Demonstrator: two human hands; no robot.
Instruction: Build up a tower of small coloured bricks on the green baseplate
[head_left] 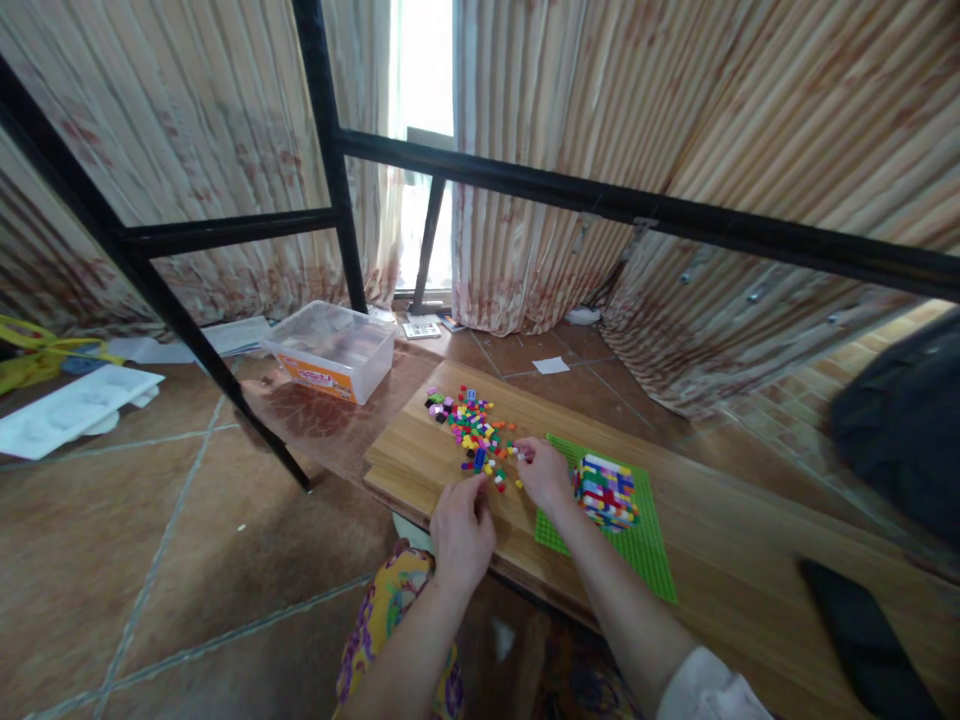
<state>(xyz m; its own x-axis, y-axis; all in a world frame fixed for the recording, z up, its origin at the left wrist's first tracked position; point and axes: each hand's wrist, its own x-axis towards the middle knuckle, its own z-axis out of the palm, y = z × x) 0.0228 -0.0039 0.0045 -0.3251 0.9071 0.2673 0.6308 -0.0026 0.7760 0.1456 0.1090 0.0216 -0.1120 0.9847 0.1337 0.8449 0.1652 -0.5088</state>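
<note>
A loose pile of small multicoloured toy bricks [476,428] lies on the wooden board. My left hand [463,530] rests at the near side of this pile, fingers curled together; whatever they may hold is hidden. At the pile's right side, my right hand [544,474] has its thumb and fingertips pinched together, too small a spot to make out what is in them. Just right of that hand, a block built from many coloured bricks [606,492] stands on a green studded baseplate [652,545]. My right forearm passes over the baseplate's near left part.
The wooden board [720,545] bears a black phone-like slab [862,630] at right. A clear plastic bin [330,345] with an orange label stands beyond the board's left end. Black metal bars [495,175] cross in front of patterned curtains [555,90]. White packaging [75,410] lies on the tiled floor.
</note>
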